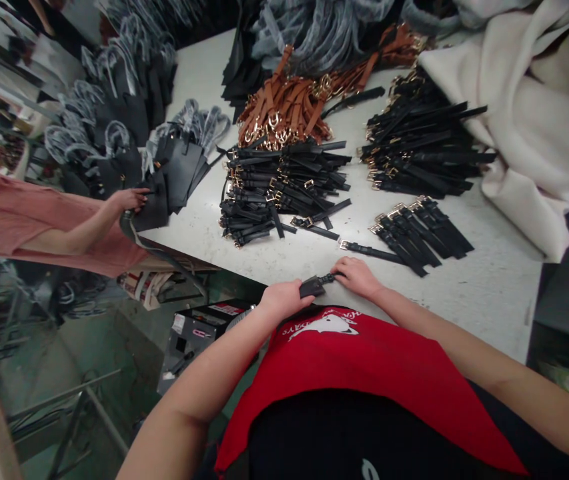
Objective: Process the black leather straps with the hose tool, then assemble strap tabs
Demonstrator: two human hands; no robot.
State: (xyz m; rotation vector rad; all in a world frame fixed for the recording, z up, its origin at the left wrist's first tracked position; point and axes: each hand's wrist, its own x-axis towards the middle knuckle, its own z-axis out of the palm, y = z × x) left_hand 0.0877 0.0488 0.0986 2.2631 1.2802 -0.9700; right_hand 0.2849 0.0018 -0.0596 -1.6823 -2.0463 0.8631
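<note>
My left hand (285, 297) is closed around the broad, flat end of a black leather strap (313, 287) at the table's front edge. My right hand (357, 276) pinches the strap's narrow, dark end, just right of the left. Any buckle on it is too small to make out. Just beyond my right hand lies a single black buckle strap (371, 251) with a gold buckle. To its right, several black buckle straps (421, 233) are lined up side by side. A larger heap of black buckle straps (284, 187) lies ahead of my hands.
Brown straps (284, 110) with gold hardware and another black strap pile (424, 143) lie farther back. Cream fabric (524, 113) drapes over the table's (494, 293) right side. At left, a co-worker's hand (129, 199) touches black leather panels (154, 203). A dark machine box (197, 337) stands below the edge.
</note>
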